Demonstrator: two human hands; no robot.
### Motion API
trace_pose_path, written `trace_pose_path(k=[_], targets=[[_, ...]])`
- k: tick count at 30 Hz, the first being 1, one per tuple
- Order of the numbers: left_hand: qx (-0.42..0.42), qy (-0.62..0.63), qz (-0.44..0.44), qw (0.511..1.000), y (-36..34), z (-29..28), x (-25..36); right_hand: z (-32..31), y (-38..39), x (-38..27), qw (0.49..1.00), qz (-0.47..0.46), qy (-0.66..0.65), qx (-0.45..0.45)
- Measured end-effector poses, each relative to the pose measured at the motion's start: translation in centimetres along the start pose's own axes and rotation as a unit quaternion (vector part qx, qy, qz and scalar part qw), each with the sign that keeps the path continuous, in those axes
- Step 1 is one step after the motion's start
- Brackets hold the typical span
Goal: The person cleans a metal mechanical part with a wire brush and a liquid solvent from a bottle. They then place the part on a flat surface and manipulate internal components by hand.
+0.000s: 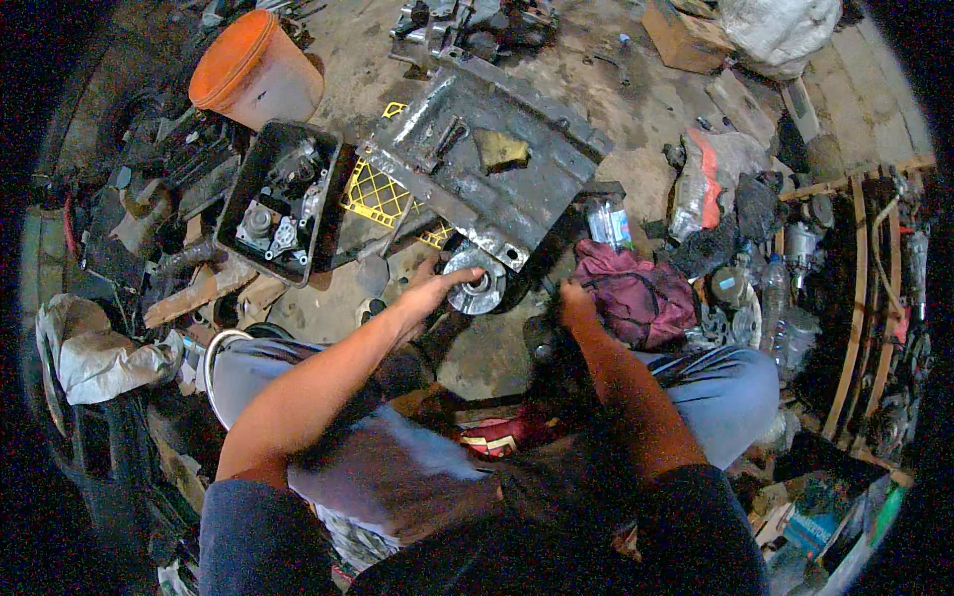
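Observation:
My left hand (437, 288) is closed on a round silver metal part (475, 290) with a hole at its middle, thumb over its face, just below the near corner of a large greasy metal plate (527, 199). My right hand (571, 303) is closed beside a maroon cloth (636, 293), on something dark that I cannot make out, a little right of the round part. A yellow plastic grate (376, 199) shows beneath the plate's left side, and a yellowish block (502, 150) lies on the plate.
A black tray (322, 219) of metal parts sits left of the plate, with an orange-lidded bucket (256, 74) behind. A white sack (104, 348) lies at left. Engine parts (467, 25), a cardboard box (681, 40), bottles (770, 308) and wooden slats (855, 298) surround the work spot.

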State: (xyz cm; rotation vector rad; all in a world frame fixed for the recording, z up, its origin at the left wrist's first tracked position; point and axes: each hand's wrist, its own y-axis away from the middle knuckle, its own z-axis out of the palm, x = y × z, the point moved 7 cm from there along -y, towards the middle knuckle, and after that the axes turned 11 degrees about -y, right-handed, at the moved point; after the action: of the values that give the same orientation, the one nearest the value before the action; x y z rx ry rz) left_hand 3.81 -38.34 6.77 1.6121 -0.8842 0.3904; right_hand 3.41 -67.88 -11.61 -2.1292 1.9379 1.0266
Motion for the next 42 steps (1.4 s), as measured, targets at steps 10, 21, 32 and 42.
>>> trace_pose_path(k=[10, 21, 32, 42], targets=[[0.165, -0.248, 0.090, 0.950, 5.0, -1.2, 6.3, 1.1, -2.8, -1.3, 0.999, 0.011, 0.044, -0.002], [0.135, -0.237, 0.198, 0.942, 5.2, 0.1, 4.7, -5.6, -0.6, -3.2, 0.975, 0.055, -0.212, 0.025], [0.153, -0.183, 0.215, 0.947, 12.9, -0.4, 6.9, -13.4, 11.4, -4.2, 0.510, 0.251, -0.817, -0.097], [0.136, 0.147, 0.207, 0.958, 18.7, -4.5, 11.6, -23.7, 18.5, -12.2, 0.571, 0.098, -0.814, 0.043]])
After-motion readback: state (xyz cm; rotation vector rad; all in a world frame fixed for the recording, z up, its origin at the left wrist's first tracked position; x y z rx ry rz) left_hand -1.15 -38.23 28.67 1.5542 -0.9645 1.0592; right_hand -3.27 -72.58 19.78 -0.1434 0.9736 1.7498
